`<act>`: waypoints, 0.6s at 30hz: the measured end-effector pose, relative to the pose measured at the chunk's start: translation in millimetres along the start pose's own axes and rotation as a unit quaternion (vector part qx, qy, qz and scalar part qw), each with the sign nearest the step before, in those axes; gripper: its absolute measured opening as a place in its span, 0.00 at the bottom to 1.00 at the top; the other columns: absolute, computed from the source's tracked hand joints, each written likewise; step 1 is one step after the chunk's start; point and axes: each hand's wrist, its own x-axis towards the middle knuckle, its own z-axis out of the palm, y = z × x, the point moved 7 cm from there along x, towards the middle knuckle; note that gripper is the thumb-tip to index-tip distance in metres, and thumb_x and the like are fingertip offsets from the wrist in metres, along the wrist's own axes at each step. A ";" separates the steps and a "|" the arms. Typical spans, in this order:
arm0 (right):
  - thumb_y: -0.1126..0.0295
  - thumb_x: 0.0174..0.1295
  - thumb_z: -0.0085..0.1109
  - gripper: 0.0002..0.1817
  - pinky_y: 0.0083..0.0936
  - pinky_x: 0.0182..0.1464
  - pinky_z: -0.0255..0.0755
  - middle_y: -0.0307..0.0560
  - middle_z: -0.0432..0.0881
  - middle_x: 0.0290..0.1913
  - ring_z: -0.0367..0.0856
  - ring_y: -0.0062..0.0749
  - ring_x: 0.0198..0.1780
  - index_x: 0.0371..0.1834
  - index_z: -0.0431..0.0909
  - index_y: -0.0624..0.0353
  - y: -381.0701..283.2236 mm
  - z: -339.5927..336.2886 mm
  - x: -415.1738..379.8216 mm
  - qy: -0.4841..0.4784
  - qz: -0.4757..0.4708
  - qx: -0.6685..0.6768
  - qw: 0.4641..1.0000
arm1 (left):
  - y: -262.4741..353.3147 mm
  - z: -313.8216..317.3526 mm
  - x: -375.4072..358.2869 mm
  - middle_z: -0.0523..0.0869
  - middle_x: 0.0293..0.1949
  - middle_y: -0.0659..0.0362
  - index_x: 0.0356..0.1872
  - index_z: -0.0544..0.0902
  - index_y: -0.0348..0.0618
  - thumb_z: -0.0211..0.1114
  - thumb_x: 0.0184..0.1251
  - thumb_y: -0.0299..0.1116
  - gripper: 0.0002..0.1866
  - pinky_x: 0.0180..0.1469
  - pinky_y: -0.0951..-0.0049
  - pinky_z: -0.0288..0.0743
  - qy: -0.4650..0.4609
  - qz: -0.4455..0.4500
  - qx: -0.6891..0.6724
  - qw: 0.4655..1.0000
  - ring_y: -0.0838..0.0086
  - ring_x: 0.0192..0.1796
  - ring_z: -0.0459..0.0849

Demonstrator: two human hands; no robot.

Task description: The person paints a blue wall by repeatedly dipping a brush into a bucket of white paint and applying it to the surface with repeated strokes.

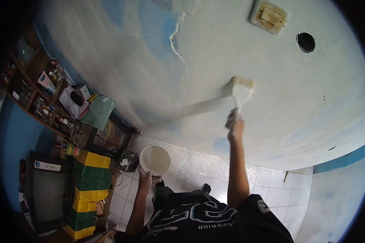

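Observation:
A paintbrush (243, 92) with a white-coated head is pressed with its bristles against the wall (207, 69), which is streaked white over blue. My right hand (234, 122), spattered with white, is closed around its handle. Lower left, my left hand (145, 177) grips the near rim of a round white bucket (155, 160). Pale liquid shows inside the bucket. The fingers under the rim are partly hidden.
A light switch (269, 16) and a dark round hole (305, 42) are at the wall's upper right. White spatters cover the tiled floor (186, 164). Left stand a shelf with small bottles (44, 107), an old television (48, 194) and a yellow-green cloth (91, 178).

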 end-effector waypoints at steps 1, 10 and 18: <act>0.53 0.65 0.44 0.16 0.13 0.14 0.52 0.30 0.64 0.17 0.58 0.12 0.14 0.30 0.70 0.52 25.5 -13.1 1.2 -0.018 0.019 -0.016 1.000 | -12.1 9.7 0.7 0.74 0.42 0.39 0.62 0.37 0.54 0.37 0.67 0.24 0.27 0.29 0.67 0.83 0.001 -0.003 -0.020 1.000 0.58 0.31 0.84; 0.56 0.63 0.47 0.15 0.17 0.10 0.50 0.31 0.60 0.12 0.55 0.16 0.09 0.22 0.66 0.50 261.3 -124.3 -21.1 0.032 0.223 -0.060 0.973 | -37.9 60.3 -41.2 0.74 0.43 0.41 0.61 0.40 0.54 0.38 0.68 0.25 0.25 0.31 0.66 0.83 0.007 -0.038 -0.030 0.999 0.59 0.34 0.84; 0.62 0.59 0.51 0.11 0.21 0.12 0.53 0.33 0.63 0.12 0.59 0.21 0.10 0.24 0.70 0.56 279.5 -148.9 -2.0 -0.033 0.243 0.012 0.969 | -19.7 18.8 -42.6 0.76 0.43 0.40 0.62 0.41 0.56 0.38 0.68 0.26 0.26 0.30 0.66 0.84 0.039 -0.004 -0.026 0.999 0.58 0.33 0.84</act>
